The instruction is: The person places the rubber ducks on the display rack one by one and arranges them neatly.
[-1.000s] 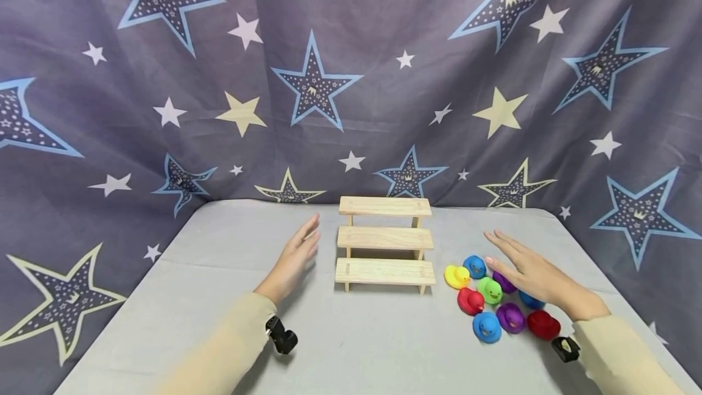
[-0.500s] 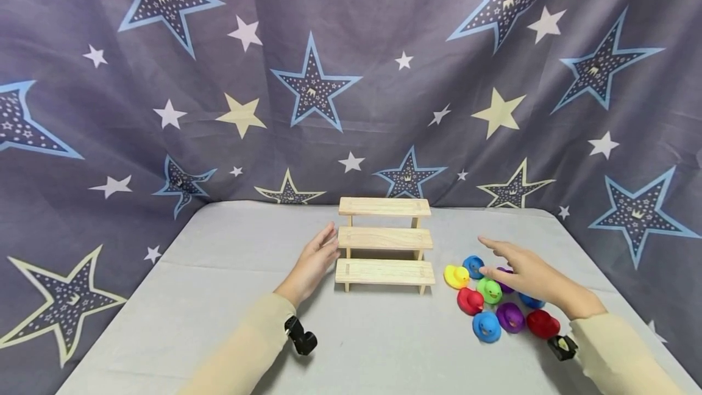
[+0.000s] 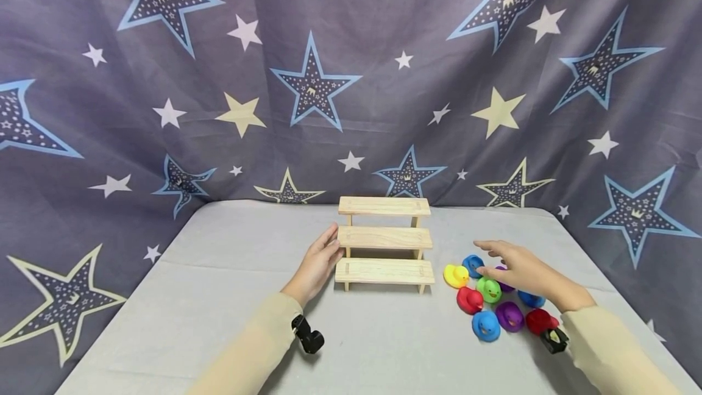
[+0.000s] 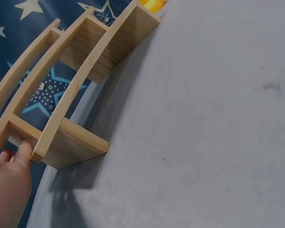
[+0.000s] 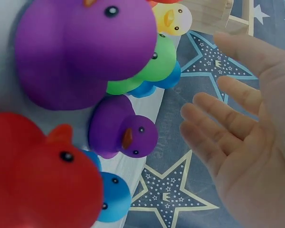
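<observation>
A three-tier wooden step shelf (image 3: 384, 238) stands toward the back of the table. At its left end is my left hand (image 3: 315, 264), fingers extended along the side. In the left wrist view, the thumb and fingertips of that hand (image 4: 9, 180) touch the shelf's end panel (image 4: 78, 142). My right hand (image 3: 521, 268) hovers over a group of rubber ducks, fingers loosely bent and holding nothing. Among these are a yellow duck (image 3: 455, 276), a green duck (image 3: 489, 290), a purple duck (image 3: 510, 316) and a red duck (image 3: 470, 300). The hand partly hides the ducks behind it.
A grey cloth (image 3: 395, 346) covers the table. Behind it hangs a dark curtain (image 3: 219, 157) with a star print. A blue duck (image 3: 485, 326) lies at the front of the group, and another red duck (image 3: 540, 322) sits by the right wrist camera (image 3: 555, 340).
My left hand has moved right, from beside the shelf to its left end. My right hand has drifted slightly left and lower over the ducks. Shelf and ducks have stayed put.
</observation>
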A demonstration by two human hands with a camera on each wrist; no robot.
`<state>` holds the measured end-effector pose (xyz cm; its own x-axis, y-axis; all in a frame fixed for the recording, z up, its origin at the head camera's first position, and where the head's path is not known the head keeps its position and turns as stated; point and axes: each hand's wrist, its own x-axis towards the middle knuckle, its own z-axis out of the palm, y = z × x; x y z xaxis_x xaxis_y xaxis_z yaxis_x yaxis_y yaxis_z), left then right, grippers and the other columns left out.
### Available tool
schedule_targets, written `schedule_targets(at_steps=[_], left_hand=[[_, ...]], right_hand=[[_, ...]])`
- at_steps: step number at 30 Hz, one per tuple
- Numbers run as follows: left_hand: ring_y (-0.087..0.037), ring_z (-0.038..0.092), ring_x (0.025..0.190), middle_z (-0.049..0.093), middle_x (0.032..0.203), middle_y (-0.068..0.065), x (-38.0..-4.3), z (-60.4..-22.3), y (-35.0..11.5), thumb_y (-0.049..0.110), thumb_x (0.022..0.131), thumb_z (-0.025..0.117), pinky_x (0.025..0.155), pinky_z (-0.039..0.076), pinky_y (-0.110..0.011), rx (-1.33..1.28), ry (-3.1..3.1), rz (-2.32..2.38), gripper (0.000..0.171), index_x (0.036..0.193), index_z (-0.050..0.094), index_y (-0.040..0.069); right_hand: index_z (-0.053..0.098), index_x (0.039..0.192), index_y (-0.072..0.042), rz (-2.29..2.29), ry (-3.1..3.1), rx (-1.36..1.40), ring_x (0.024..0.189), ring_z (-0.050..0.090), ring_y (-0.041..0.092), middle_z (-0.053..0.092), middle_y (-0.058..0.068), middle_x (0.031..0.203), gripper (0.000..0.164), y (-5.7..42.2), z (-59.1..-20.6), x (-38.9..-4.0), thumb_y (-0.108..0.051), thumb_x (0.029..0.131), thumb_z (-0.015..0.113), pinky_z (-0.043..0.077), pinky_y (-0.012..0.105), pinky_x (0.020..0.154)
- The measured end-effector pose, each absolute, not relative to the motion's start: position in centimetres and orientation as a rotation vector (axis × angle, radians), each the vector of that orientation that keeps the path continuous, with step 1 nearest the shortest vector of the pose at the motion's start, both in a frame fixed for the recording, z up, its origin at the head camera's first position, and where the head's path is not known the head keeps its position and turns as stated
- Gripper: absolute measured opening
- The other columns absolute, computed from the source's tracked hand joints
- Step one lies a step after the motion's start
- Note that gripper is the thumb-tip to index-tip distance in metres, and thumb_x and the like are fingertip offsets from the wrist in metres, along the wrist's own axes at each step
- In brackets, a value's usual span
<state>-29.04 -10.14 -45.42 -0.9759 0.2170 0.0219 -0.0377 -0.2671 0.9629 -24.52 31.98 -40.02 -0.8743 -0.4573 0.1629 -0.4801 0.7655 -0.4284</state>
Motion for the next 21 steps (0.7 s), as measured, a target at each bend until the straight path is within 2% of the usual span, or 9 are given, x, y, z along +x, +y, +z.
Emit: schedule_targets(at_steps=[14,21], left_hand=[[-0.034,0.018,0.149,0.010,0.165,-0.019,-29.4,-45.3,-10.0,0.004,0.107,0.034,0.123,0.023,-0.041,0.221,1.766,2.385,0.055,0.159,0.015,0.000],[-0.035,0.022,0.148,0.013,0.164,-0.020,-29.5,-45.3,-10.0,0.003,0.107,0.034,0.122,0.027,-0.042,0.205,1.768,2.382,0.055,0.159,0.017,-0.001]], right_hand=[[0.053,0.139,0.006,0.784,-3.062,0.751,0.116,0.059,0.045,0.056,0.030,0.134,0.061,31.8,-39.6,-26.7,-0.030,0.093,0.073,0.054,0.062,0.094],[0.053,0.137,0.009,0.787,-3.109,0.807,0.115,0.058,0.048,0.056,0.029,0.134,0.061,32.0,-39.9,-27.7,-0.029,0.093,0.072,0.054,0.062,0.093]])
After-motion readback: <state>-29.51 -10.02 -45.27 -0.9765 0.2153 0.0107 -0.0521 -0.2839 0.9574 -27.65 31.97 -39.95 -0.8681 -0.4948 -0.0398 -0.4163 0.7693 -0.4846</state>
